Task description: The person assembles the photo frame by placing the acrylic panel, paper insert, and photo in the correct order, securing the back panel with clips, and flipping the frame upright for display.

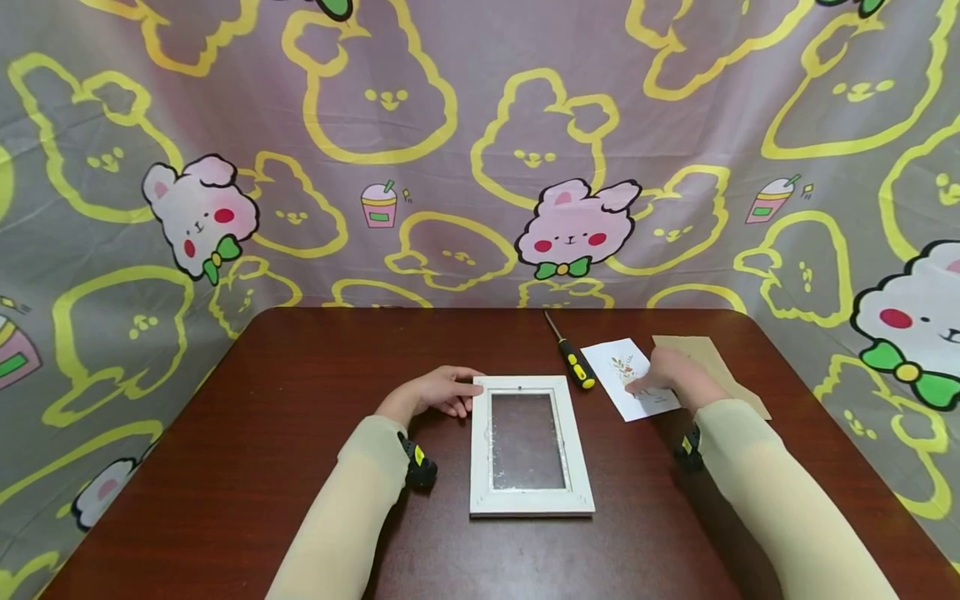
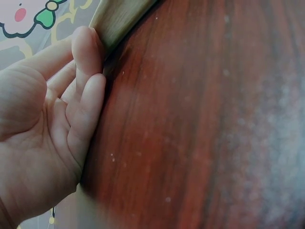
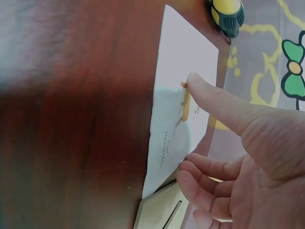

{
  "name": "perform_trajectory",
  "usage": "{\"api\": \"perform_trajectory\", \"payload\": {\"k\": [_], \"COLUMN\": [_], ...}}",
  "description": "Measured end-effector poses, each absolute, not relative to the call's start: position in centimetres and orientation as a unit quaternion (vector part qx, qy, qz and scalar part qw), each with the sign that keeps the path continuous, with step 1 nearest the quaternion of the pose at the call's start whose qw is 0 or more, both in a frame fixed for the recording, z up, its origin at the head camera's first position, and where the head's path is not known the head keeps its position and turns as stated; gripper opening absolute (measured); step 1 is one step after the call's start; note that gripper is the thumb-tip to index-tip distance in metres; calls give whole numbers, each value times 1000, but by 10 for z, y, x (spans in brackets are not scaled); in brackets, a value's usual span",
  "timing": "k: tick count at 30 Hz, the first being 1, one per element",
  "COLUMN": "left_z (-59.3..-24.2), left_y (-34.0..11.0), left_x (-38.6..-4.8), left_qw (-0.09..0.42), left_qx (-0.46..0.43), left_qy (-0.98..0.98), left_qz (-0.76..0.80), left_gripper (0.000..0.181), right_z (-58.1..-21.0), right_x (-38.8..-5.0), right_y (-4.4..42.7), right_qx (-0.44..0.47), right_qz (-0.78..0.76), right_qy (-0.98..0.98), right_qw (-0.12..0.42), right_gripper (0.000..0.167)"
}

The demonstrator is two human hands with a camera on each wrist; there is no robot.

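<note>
One white rectangular frame (image 1: 481, 450), smooth-bordered with a stepped inner lip, lying flat near the middle of a glossy, reddish-brown, wood-grained table (image 1: 247, 467). Inside that border, a clear pane (image 1: 527, 442), flecked with whitish specks along its edges. To the right, a thin white card (image 1: 626, 398), printed with a small brownish plant motif and tiny lettering too blurred to read; just beyond, partly behind the right hand, a flat brown board (image 1: 711, 360). Between frame and card, near the card's left edge, a screwdriver (image 1: 576, 364) with a slim metal shaft and a rounded black-and-yellow handle. Behind everything, soft cloth backdrop (image 1: 450, 75) with yellow outlines and cartoon rabbits. Left hand (image 1: 442, 390) reaching forward to the frame's far left corner, narrowed there, pinching the edge between thumb and forefinger, with the other fingers bent alongside. Right hand (image 1: 670, 372) reaching farther out, palm turned inward, with thumb tip down on the card's printed face and bent fingers at the card's edge, well apart from the thumb; cannot tell whether gripped or merely touched. By count: one frame, one card, one board, one screwdriver, two hands, two pale sleeves (image 1: 337, 492).
</note>
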State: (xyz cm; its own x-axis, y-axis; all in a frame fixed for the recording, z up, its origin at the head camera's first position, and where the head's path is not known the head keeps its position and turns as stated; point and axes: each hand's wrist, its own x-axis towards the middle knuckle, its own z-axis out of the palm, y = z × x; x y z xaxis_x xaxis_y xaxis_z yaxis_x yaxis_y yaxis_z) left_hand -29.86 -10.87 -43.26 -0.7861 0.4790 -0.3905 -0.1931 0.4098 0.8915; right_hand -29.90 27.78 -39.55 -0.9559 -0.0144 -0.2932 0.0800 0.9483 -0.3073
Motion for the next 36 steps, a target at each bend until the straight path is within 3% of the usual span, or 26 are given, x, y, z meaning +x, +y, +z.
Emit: {"api": "perform_trajectory", "payload": {"k": [7, 20, 36], "left_z": [-429, -433, -432], "left_y": [-109, -110, -110], "left_x": [-300, -302, -298], "left_qw": [313, 314, 316], "left_qx": [90, 88, 89], "left_qy": [779, 781, 779], "left_qz": [535, 532, 535], "left_gripper": [47, 47, 45], "right_z": [-391, -392, -400], "right_x": [-306, -304, -304], "right_y": [281, 283, 283], "right_qx": [41, 67, 60], "right_qz": [-170, -204, -216], "right_qy": [970, 964, 960], "right_qw": [168, 159, 167], "right_gripper": [58, 67, 57]}}
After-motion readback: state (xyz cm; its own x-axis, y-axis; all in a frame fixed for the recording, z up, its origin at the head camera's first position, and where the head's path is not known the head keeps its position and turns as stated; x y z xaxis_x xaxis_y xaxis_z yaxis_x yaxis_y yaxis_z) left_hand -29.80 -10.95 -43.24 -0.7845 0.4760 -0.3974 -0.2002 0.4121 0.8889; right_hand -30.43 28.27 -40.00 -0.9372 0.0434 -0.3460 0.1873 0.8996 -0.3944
